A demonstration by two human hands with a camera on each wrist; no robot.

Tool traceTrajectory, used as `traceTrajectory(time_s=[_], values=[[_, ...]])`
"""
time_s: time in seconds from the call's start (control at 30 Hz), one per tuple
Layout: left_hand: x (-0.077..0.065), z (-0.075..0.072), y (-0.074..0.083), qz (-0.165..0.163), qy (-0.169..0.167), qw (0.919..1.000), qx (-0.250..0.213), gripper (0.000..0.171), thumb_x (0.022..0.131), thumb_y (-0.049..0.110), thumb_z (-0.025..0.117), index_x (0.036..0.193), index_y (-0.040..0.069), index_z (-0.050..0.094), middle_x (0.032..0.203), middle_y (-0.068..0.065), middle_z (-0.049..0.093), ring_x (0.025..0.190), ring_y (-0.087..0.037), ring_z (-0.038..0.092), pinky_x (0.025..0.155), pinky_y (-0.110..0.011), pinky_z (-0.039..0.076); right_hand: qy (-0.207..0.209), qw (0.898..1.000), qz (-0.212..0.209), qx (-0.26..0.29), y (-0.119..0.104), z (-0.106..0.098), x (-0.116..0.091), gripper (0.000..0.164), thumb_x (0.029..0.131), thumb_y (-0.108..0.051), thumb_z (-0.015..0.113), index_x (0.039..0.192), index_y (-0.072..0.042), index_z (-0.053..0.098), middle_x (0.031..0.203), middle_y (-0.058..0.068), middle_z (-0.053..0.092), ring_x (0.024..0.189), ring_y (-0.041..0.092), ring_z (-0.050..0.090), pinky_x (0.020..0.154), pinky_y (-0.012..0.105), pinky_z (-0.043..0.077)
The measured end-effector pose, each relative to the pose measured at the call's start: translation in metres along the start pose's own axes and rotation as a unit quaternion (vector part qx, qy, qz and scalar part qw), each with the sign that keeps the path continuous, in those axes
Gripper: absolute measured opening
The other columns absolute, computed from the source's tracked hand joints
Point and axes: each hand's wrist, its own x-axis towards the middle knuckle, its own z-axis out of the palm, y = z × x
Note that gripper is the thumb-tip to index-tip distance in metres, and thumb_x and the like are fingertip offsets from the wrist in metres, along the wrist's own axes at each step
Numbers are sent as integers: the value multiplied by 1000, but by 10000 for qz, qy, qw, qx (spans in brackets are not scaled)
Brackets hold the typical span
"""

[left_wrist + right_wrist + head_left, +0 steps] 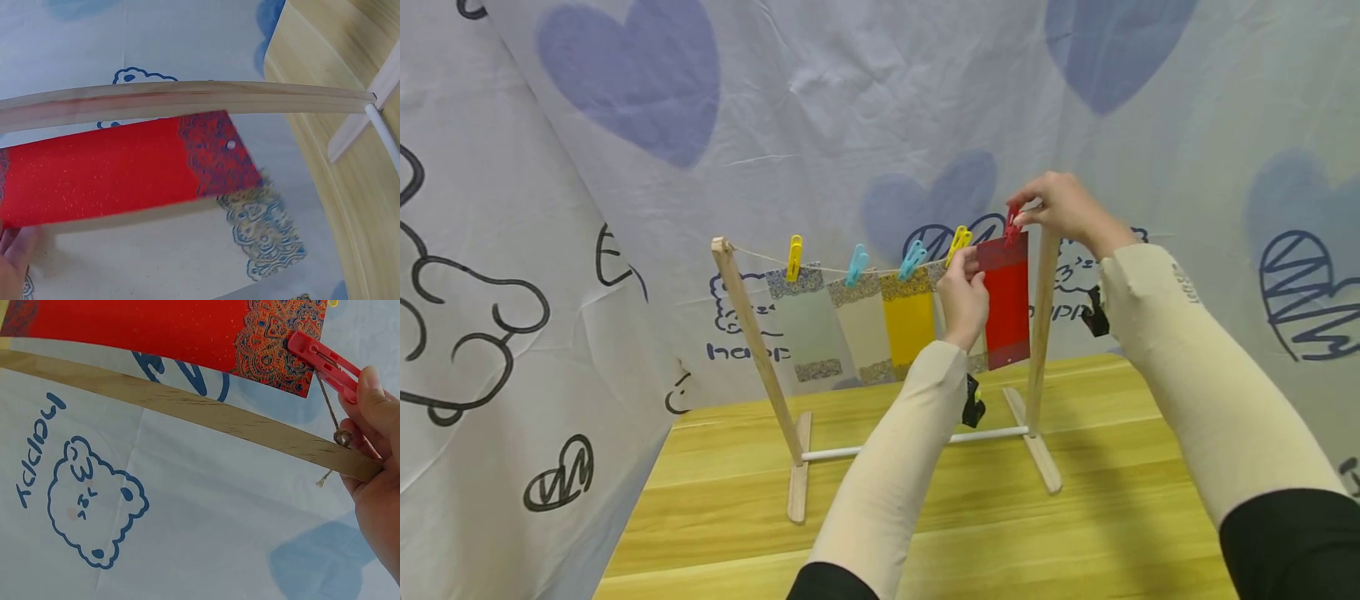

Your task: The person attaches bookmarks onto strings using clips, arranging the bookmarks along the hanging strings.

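Note:
A red patterned paper card (1006,304) hangs at the right end of a string between two wooden posts. My right hand (1067,207) pinches a red clothespin (325,365) at the card's top edge; in the right wrist view its jaws lie over the patterned corner. The left hand (964,300) holds the card's left edge near the top, though its fingertips are partly hidden. Behind the red card, a cream card (137,256) with a blue lace-like border is partly covered. A yellow clothespin (959,242) sits on the string just above the left hand.
Further left hang a yellow card (910,321), a cream card (859,325) and a pale green card (808,325), held by yellow and blue clothespins. The wooden stand's right post (1042,333) is close beside the red card. A white bar (988,435) joins the feet on the wooden table (715,500).

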Motion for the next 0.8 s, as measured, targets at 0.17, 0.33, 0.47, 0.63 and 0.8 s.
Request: traceTrajectory(time_s=[0.17, 0.33, 0.47, 0.63, 0.8], values=[[-4, -1, 1, -159, -116, 9992, 359, 29, 86, -2, 54, 115, 2, 57, 99, -11, 64, 88, -18, 60, 74, -17, 47, -231, 9997, 87, 18, -2, -1, -1, 34, 84, -4, 61, 115, 7, 56, 113, 26, 52, 104, 36, 42, 83, 47, 41], [-7, 2, 1, -16, -239, 9968, 756, 26, 88, 3, 54, 113, 0, 59, 100, -11, 65, 87, -19, 61, 74, -21, 48, -183, 9997, 123, -35, -5, 1, -3, 40, 84, -8, 61, 122, 4, 51, 122, 26, 45, 115, 39, 34, 92, 52, 34], [-8, 4, -3, 129, -310, 9967, 744, 25, 88, 3, 54, 112, -2, 59, 97, -12, 65, 82, -20, 61, 71, -20, 48, 127, 9997, -178, -119, -5, 3, -2, 41, 82, -6, 63, 121, 5, 52, 120, 25, 48, 117, 38, 34, 94, 52, 31], [-12, 3, -8, 79, -318, 9972, 679, 24, 87, 3, 54, 110, -4, 58, 97, -13, 64, 83, -21, 61, 71, -21, 49, 600, 9969, -482, -164, -3, 5, -3, 38, 82, -6, 63, 117, 5, 55, 119, 23, 52, 116, 35, 36, 93, 50, 34], [-24, -1, -17, -199, -455, 9979, 421, 22, 87, 3, 55, 106, -5, 59, 96, -14, 63, 83, -21, 61, 72, -21, 48, 1151, 9916, -588, 79, 3, 10, -14, 31, 83, -7, 63, 111, 5, 59, 115, 22, 54, 113, 34, 38, 93, 49, 34]])
